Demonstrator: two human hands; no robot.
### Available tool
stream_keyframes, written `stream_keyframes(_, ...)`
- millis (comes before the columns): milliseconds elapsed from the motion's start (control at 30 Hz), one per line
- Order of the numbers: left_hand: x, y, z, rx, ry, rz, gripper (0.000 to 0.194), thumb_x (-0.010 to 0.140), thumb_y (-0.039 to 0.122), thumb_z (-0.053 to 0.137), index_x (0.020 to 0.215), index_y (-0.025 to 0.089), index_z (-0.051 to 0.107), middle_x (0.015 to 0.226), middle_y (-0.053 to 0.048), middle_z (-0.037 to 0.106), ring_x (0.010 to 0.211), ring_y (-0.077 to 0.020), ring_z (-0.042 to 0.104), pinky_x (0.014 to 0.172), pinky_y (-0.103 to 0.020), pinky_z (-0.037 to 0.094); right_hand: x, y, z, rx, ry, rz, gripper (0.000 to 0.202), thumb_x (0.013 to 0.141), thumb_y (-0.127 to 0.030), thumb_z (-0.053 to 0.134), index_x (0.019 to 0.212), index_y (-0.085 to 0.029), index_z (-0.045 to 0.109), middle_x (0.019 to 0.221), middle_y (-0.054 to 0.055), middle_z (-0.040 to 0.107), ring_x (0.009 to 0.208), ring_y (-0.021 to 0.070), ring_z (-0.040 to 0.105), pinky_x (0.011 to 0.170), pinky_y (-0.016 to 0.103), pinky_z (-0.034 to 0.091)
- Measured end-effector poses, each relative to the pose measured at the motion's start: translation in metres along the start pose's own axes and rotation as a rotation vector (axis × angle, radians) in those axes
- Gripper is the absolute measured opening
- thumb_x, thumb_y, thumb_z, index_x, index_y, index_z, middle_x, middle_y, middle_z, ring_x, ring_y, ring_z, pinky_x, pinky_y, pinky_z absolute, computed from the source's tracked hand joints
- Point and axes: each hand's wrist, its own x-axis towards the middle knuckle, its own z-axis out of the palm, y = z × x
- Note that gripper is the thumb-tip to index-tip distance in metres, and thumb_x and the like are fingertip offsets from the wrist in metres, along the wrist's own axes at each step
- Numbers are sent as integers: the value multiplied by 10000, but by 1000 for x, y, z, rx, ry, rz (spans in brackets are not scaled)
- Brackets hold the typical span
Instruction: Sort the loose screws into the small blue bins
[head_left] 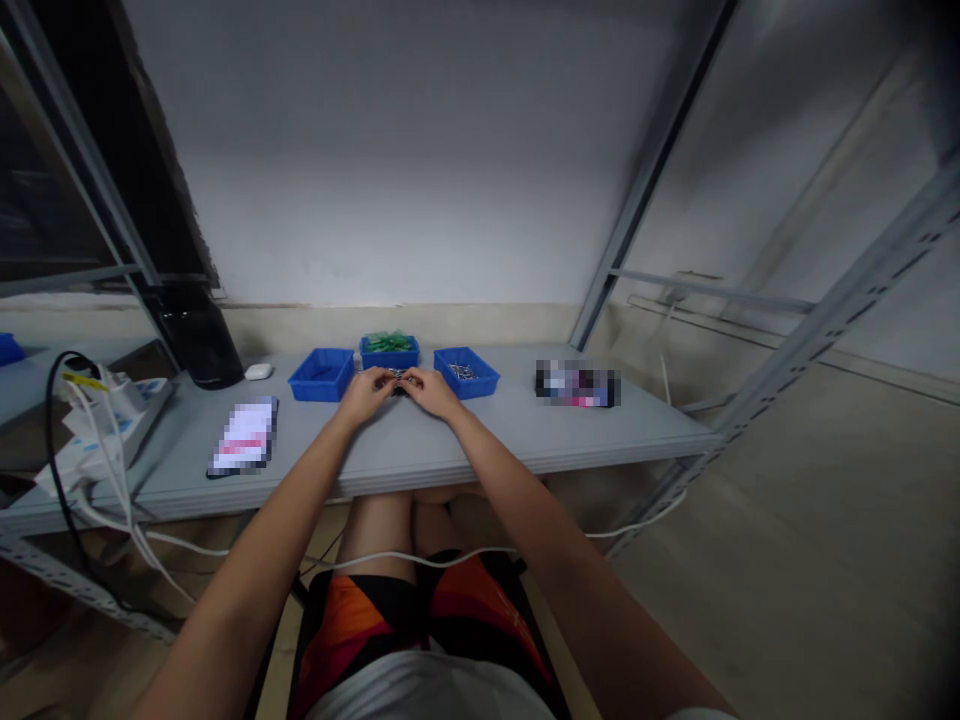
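Observation:
My left hand (366,394) and my right hand (430,391) meet over the middle of the grey table (405,440). Their fingers are bent and pinched close together. Between the fingertips is a small dark and silvery thing (401,381), too small and too covered to name. Just behind the hands stands a blue bin (390,357) heaped with green pieces. To the left of my left hand is another blue bin (322,376), its blue inside showing. Beyond my right hand, a third blue bin (466,373) holds small silvery metal parts.
A blurred-out phone (244,437) lies on the left, with a white earphone case (259,372) and a black bottle (201,338) behind it. White power strips with cables (105,430) fill the left end. A blurred-out object (577,384) lies right. Metal shelf posts (652,180) frame the table.

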Motion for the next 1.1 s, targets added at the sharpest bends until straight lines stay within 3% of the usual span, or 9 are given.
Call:
stream_keyframes(667,0,-2,1,13,20,-14,221,844,310,526,860,153,681,847,-75,704,767,-192,626,703,-292,480,1,3,1,0,11,-13,198,889,-310,514,867,-174,655,698,12,634,633,128,529,650,245,385)
stream_keyframes(1100,-1,-1,0,-22,50,-1,242,863,305,541,954,143,697,915,-93,709,809,-203,638,716,-300,488,-1,-1,-1,16,-3,18,232,913,-331,476,854,-184,645,661,0,611,627,134,524,651,243,381)
